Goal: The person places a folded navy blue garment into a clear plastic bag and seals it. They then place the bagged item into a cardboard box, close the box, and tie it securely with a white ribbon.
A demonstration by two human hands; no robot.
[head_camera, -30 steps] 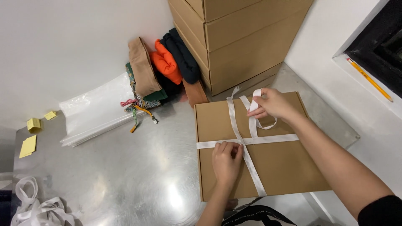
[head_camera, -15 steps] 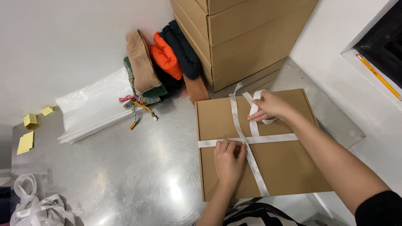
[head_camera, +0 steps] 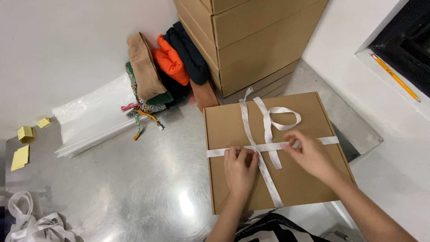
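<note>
**Tying the ribbon on the box without losing the crossing**

We have the flat brown box (head_camera: 273,152) lying on the steel desk (head_camera: 134,188), just in front of a stack of cartons (head_camera: 251,40). The white ribbon (head_camera: 268,145) runs across the lid and down it, and the two bands cross near the middle.

Our left hand (head_camera: 240,168) lies flat on the lid, fingers together, pressing on the crossing; it grips nothing. Our right hand (head_camera: 311,154) pinches the cross band between thumb and fingertips, just below a loose loop (head_camera: 282,117) that lies slack toward the far edge.

To do this well, we judge the left hand should keep firm pressure on the crossing, so the bands cannot slide, while the right draws the slack level and snug. Pulling upward would likely lift the band off the lid edge.
</note>
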